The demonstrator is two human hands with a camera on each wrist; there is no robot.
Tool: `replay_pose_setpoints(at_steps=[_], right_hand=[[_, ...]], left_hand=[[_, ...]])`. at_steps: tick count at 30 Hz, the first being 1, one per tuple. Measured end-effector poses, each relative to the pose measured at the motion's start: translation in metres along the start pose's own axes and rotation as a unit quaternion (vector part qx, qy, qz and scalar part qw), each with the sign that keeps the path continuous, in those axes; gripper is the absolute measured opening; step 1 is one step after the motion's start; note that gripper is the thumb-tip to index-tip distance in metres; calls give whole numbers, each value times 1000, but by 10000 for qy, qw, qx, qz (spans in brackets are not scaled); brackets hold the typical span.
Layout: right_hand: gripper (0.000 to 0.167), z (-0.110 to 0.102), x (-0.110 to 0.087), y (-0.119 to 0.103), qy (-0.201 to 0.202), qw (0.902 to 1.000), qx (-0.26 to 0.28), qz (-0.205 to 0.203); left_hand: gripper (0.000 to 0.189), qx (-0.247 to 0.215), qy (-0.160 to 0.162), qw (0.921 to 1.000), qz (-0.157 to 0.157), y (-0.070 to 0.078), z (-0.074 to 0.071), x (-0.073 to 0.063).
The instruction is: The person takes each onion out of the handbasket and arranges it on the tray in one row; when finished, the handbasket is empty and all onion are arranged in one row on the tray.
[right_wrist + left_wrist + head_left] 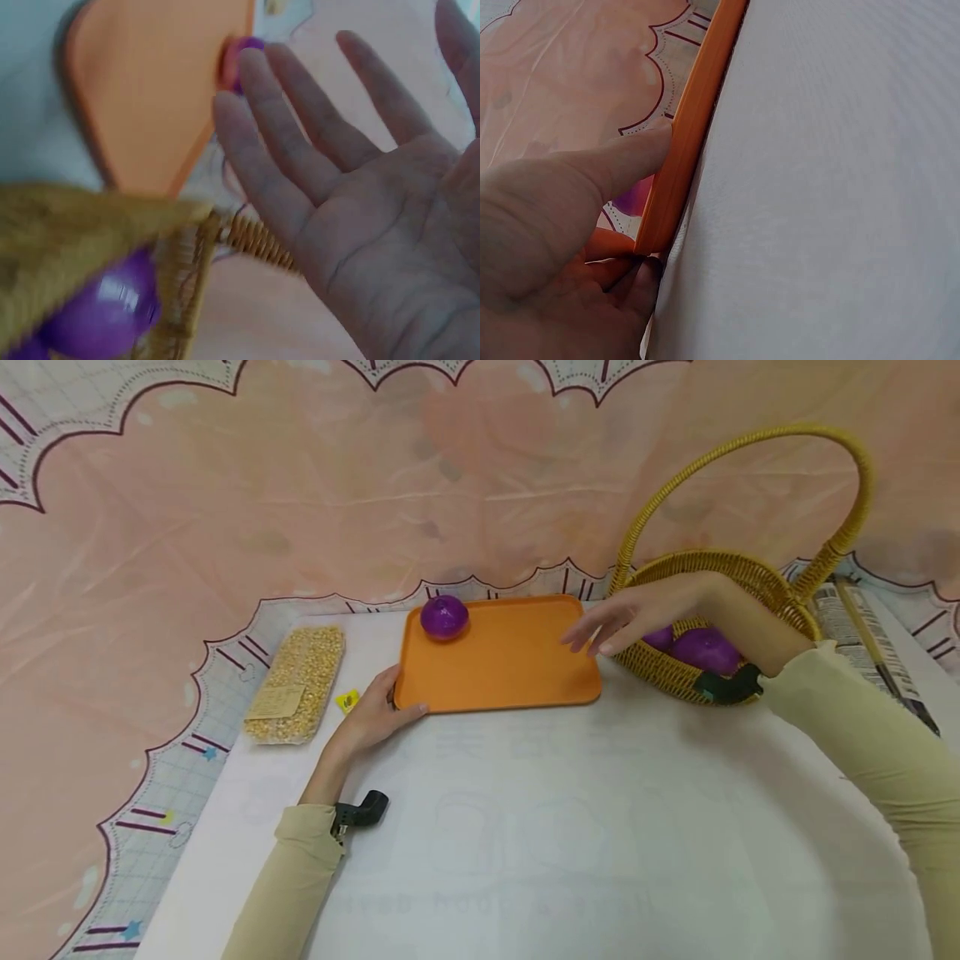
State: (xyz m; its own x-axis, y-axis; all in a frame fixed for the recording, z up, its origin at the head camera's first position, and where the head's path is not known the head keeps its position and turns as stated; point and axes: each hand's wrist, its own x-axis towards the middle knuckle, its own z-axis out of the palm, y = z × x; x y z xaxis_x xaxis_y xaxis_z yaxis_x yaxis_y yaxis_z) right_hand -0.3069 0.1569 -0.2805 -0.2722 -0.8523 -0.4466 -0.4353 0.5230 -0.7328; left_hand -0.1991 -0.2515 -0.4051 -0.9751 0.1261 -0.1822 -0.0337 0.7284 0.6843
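Observation:
My left hand (371, 714) grips the near left corner of an orange tray (517, 668). In the left wrist view the thumb lies along the tray's rim (686, 142) and the other fingers curl at its corner. A shiny purple onion-like ball (444, 617) sits in the tray's far left corner. My right hand (645, 610), empty with fingers spread, hovers between the tray's right edge and a wicker basket (652, 672). Inside the basket lie more purple rounded pieces (705, 649), one also visible as a glossy bulb (109, 311) in the right wrist view.
A clear pack of yellow corn kernels (303, 668) with a paper label lies left of the tray, beside a small yellow tag (347, 701). The basket's tall handle (750, 439) arches above it. Behind it at right are a printed sheet (847, 622) and a thin stick (873, 639).

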Motion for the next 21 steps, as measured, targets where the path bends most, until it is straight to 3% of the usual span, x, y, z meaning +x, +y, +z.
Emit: replay_pose_setpoints(at_steps=[8,14,21], right_hand=[[54,-22,-24,16,-80,9989,204,422],[54,-40,-36,24,-52,9928,300,1156],[61,-56,-41,26,10,9874,-224,1566]], left_hand=[[92,38,-18,10000,-8,0,-2,0],[92,71,-47,9999,54,-1,-4,-1],[91,19,-83,10000,45,-1,-3,-4]])
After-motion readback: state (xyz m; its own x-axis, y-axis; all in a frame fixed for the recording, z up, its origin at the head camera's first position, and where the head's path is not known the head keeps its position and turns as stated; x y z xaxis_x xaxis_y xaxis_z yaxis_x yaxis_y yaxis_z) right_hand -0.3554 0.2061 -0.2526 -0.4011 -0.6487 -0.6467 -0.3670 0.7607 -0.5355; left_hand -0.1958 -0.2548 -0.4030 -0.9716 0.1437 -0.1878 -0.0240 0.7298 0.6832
